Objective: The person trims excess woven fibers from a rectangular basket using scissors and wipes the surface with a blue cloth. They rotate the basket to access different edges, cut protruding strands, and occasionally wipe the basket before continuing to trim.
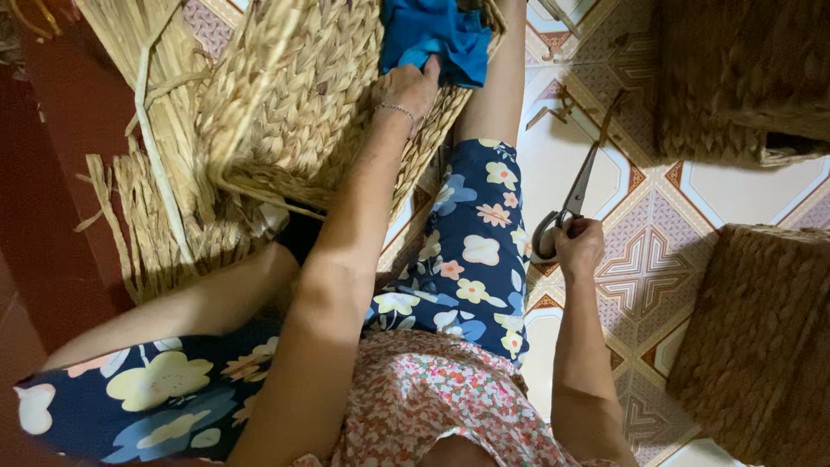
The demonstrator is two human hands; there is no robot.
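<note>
While the woven basket (294,95) leans across the person's lap and knee, its rim turned toward the far end of the leg, the left hand (408,86) presses on its side near the rim, fingers curled onto a bright blue cloth (437,35) that spills out over the edge. The basket looks light for its bulk and fairly stiff, made of thick plaited straw that would give a little under pressure; its rough weave offers plenty of grip, and the rim or the flat of a side wall seems the surest place to hold it. Loose straw ends (156,130) trail from its underside and would snag or fray if pulled. The cloth is soft and limp, and would slip free unless pinched.

The right hand (577,246) is closed around the handles of a pair of scissors (566,203), blades pointing away from the body and lying low over the patterned tiled floor (657,199). They are rigid metal, sharp at the far end, and best held by the loops as they are now.

Beside the leg in floral shorts (475,251), two more woven baskets stand on the floor: one at the upper right (735,78), another at the lower right (761,337), both well apart from the hands.
</note>
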